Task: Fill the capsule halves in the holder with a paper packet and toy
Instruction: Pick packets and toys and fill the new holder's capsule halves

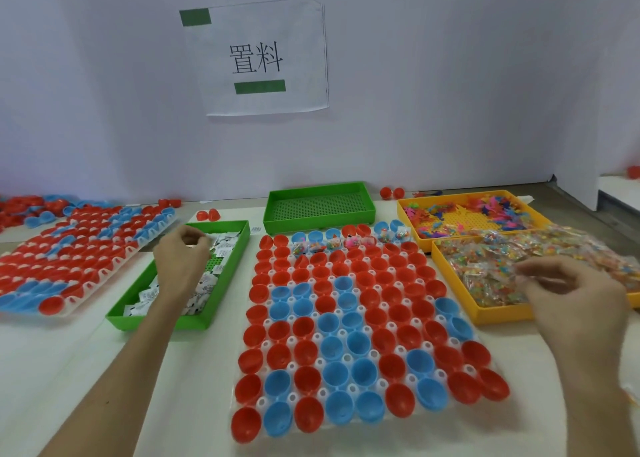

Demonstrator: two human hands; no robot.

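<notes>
The white holder (pixel 261 403) lies in the centre, packed with open red and blue capsule halves (pixel 332 345). Several halves in its far row (pixel 349 241) have colourful contents. My left hand (pixel 180 259) hovers over the green tray (pixel 194 321) of white paper packets (pixel 221 248), its fingers curled and pinching at a packet. My right hand (pixel 571 293) is over the near yellow tray (pixel 498 312) and pinches a clear toy bag (pixel 485 266) at its fingertips.
A second holder (pixel 86 248) full of capsule halves sits at the left, with a loose pile behind it. An empty green tray (pixel 318 207) and a yellow tray of loose toys (pixel 467 214) stand at the back. Loose red capsules (pixel 391 193) lie near the wall.
</notes>
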